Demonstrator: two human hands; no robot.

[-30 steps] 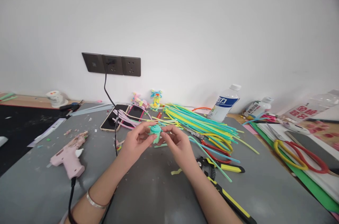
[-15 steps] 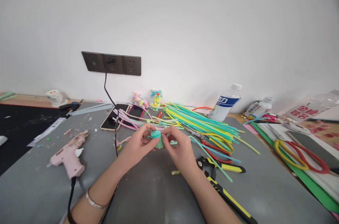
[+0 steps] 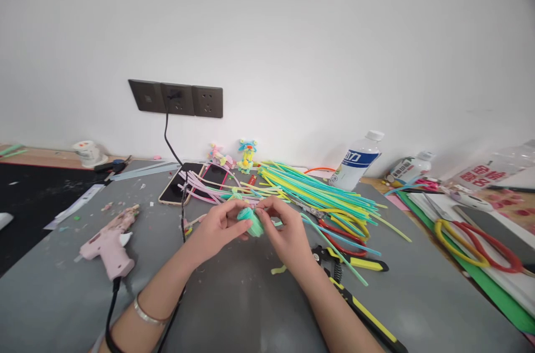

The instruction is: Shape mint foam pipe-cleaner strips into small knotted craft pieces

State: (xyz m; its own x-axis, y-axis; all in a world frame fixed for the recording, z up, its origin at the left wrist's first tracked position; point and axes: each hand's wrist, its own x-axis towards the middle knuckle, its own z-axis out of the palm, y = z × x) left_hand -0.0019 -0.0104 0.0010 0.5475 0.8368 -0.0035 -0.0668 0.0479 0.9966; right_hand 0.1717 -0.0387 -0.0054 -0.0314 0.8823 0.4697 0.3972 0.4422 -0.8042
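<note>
Mint-green bundle (image 3: 251,223) of something fuzzy, coiled on top, is sitting between this person's hands, over the middle of the grey tabletop (image 3: 244,308). From where I'm standing, the left hand (image 3: 223,225) has thumb and fingers curled around its left side, closed down to its width. Right hand (image 3: 281,226) has thumb and index finger pinched nearly together at the upper right edge; can't really tell what the other fingers are doing. Just behind, there's a messy pile of yellow and teal pipe cleaners (image 3: 317,189), plus a tiny blue-and-yellow figure (image 3: 247,157) near the wall. Pink glue gun (image 3: 109,244) lies off left, yellow-and-black pliers (image 3: 365,311) by the right forearm.
</note>
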